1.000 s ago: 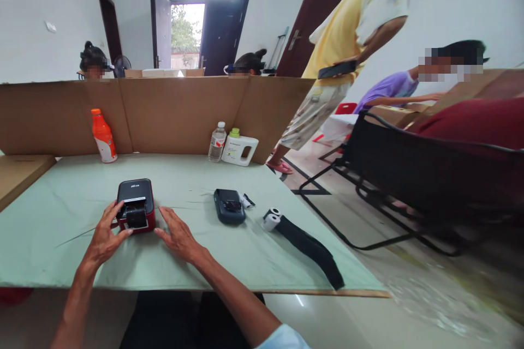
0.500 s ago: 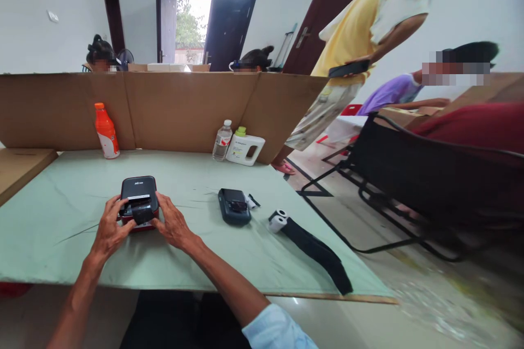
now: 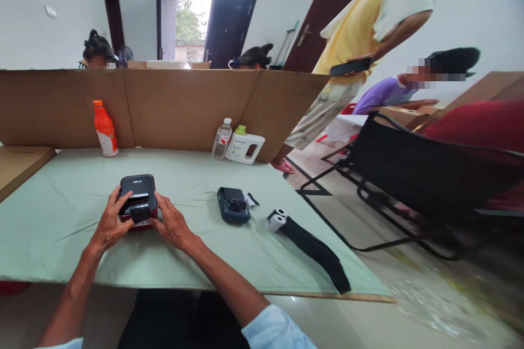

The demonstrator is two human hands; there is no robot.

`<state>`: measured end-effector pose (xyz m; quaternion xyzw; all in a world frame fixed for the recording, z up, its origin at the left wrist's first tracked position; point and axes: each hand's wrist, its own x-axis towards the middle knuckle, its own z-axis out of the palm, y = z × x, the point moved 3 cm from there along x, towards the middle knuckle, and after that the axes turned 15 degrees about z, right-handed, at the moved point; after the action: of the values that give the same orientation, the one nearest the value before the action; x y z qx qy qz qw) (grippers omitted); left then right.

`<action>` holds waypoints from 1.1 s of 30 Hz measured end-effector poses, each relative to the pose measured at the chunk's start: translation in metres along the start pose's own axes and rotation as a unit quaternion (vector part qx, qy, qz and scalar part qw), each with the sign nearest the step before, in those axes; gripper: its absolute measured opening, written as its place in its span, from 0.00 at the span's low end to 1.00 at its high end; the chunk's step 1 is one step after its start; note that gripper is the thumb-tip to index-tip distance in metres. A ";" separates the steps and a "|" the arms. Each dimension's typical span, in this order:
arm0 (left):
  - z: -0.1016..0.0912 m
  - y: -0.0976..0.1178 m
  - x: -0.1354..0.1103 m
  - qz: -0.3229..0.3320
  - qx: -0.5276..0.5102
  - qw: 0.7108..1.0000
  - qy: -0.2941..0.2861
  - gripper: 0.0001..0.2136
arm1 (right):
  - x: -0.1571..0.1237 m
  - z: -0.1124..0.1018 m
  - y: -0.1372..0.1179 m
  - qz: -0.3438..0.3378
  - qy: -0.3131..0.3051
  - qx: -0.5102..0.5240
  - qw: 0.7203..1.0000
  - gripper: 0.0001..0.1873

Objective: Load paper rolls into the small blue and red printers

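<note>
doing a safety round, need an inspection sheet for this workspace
Surface: pale green cover, marked by thin dark lines
Job's things: black-and-red device, dark piece at its near end
Clutter: dark blue device, small packet, two white rolls, black strip; orange bottle, clear bottle, white jug before cardboard wall
Hands: left hand and right hand touch the black-and-red device on either side
Cables: nothing seen for certain; those lines may be creases
Surroundings: cardboard wall at the back; standing person in yellow and black chair to the right
</note>
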<state>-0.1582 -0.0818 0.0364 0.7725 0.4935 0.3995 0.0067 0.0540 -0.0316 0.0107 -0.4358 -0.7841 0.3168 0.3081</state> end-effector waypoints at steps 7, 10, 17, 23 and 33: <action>0.005 -0.015 0.007 -0.059 -0.028 0.998 -0.014 0.44 | 0.004 0.009 0.006 0.008 -0.031 0.056 0.998 0.53; 0.007 -0.014 0.006 -0.062 -0.043 0.997 0.001 0.43 | 0.006 0.013 0.008 0.006 -0.028 0.065 0.998 0.52; 0.012 -0.005 0.006 -0.078 -0.049 0.995 0.025 0.43 | 0.007 0.008 0.014 -0.008 -0.014 0.069 0.997 0.51; 0.019 0.001 0.013 -0.085 -0.052 0.995 0.024 0.42 | 0.005 -0.003 0.015 -0.003 -0.021 0.076 0.997 0.50; 0.017 0.000 0.016 -0.091 -0.066 0.994 0.014 0.36 | 0.006 0.000 0.011 0.023 -0.011 0.073 0.997 0.52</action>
<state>-0.1451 -0.0630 0.0347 0.7166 0.5344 0.4397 0.0868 0.0569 -0.0220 0.0033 -0.4264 -0.7522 0.3844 0.3234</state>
